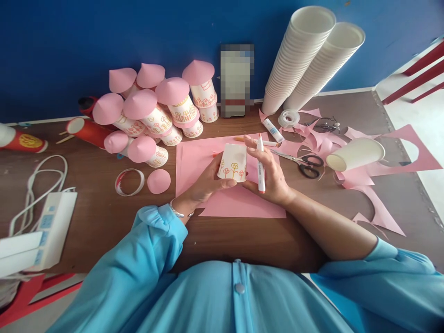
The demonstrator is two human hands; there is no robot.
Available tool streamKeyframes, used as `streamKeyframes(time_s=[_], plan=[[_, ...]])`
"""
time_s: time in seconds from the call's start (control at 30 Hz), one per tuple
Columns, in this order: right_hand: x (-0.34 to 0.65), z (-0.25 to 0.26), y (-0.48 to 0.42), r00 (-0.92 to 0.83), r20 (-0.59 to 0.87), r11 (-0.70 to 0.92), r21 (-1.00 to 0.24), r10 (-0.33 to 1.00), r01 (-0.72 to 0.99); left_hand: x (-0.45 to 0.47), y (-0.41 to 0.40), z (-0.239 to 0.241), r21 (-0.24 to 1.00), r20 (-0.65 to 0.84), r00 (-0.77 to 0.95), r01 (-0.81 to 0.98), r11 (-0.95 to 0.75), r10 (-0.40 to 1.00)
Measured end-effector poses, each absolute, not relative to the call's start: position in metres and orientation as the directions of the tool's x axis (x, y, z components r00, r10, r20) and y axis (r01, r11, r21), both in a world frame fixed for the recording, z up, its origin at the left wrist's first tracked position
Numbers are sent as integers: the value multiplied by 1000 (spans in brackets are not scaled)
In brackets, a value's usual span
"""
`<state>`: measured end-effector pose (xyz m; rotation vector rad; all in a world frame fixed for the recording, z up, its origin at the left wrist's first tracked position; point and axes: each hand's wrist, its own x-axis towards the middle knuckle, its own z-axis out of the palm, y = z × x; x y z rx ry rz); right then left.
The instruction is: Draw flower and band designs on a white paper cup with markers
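Observation:
A white paper cup point(233, 159), upside down with orange and yellow flowers drawn round its lower part, is held above the pink paper sheets point(222, 206). My left hand point(206, 182) wraps its left side, thumb along the near rim. On the other side, my right hand point(272, 178) has a white marker point(260, 169) with orange-red ends lodged between its fingers, and its thumb reaches the cup's lower right. An orange marker point(243, 138) lies on the paper behind the cup, partly hidden by my right fingers.
Several cup towers with pink cone roofs point(173, 91) stand back left. Tall paper cup stacks point(298, 55) lean by the blue wall beside a phone point(237, 83). Scissors point(307, 164), a glue stick point(273, 130), clear tape point(289, 118), pink scraps point(383, 212) and a power strip point(57, 226) lie around.

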<state>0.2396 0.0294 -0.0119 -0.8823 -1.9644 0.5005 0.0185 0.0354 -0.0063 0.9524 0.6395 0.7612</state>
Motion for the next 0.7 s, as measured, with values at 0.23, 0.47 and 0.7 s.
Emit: streamKeyframes(time_s=[0.23,0.47,0.7], plan=[[243,-21,30,-336,563,655,-625,755,425,24,37,-9,878,-148,486,-336,340,862],[249,-21,27,-340,522,623,-634,782,458,22,36,-7,867,-161,473,-352,354,866],[249,-26,27,-330,540,632,-633,775,448,21,37,-7,865,-148,455,-371,338,878]])
